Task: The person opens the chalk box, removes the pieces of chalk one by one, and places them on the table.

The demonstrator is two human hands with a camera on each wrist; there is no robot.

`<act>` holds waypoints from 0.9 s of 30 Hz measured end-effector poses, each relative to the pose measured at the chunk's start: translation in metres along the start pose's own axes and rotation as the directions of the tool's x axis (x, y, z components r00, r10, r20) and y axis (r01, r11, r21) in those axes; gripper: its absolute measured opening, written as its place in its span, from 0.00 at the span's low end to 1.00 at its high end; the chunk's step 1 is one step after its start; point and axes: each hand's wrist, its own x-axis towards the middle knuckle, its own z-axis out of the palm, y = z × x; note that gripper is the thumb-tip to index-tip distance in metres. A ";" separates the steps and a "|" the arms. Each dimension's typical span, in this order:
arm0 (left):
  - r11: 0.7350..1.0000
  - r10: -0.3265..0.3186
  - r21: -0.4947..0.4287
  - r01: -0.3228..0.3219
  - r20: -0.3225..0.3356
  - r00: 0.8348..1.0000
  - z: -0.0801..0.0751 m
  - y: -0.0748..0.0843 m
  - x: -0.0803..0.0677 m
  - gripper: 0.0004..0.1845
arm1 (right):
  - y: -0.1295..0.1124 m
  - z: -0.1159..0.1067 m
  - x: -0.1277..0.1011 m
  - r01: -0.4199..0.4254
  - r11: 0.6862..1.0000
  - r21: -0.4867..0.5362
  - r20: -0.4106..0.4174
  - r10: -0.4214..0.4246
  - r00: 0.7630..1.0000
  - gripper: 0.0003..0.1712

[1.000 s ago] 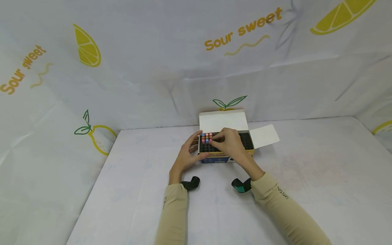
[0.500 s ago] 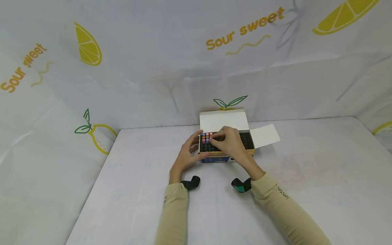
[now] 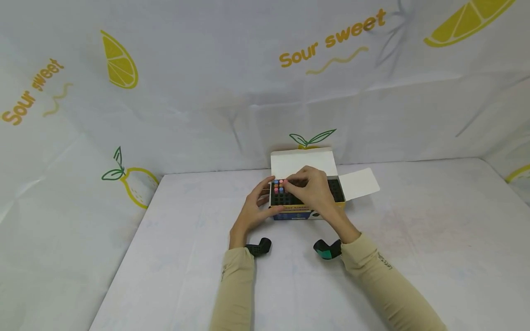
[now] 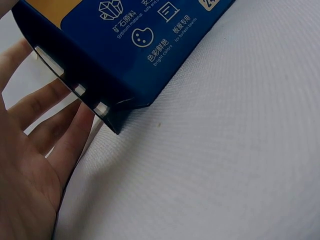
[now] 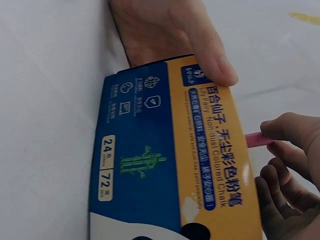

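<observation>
One pink chalk stick (image 5: 254, 139) has risen from the blue-and-yellow cardboard chalk box (image 3: 306, 195), pinched by the right hand (image 3: 313, 191); the left hand (image 3: 253, 210) still grips the box's end.

White table (image 3: 186, 257) backed by lemon-printed cloth walls (image 3: 207, 92).

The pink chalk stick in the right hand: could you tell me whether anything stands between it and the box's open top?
Nothing visible does. The right hand pinches the pink chalk stick just above the chalk box, whose lid is folded back. The left hand holds the box's left end, beside the path.
</observation>
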 end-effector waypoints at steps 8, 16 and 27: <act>1.000 -0.004 0.007 0.004 -0.005 1.000 0.001 -0.001 0.000 0.47 | -0.007 -0.012 -0.001 -0.017 0.999 0.033 -0.014 0.018 1.000 0.10; 1.000 0.003 -0.004 -0.003 -0.005 1.000 0.002 -0.003 0.001 0.46 | -0.014 -0.024 -0.004 -0.008 0.999 0.046 -0.030 0.010 0.999 0.10; 1.000 0.001 0.006 -0.001 0.000 1.000 0.001 0.004 -0.001 0.48 | -0.028 -0.041 -0.017 0.050 0.998 0.040 -0.042 -0.049 0.998 0.07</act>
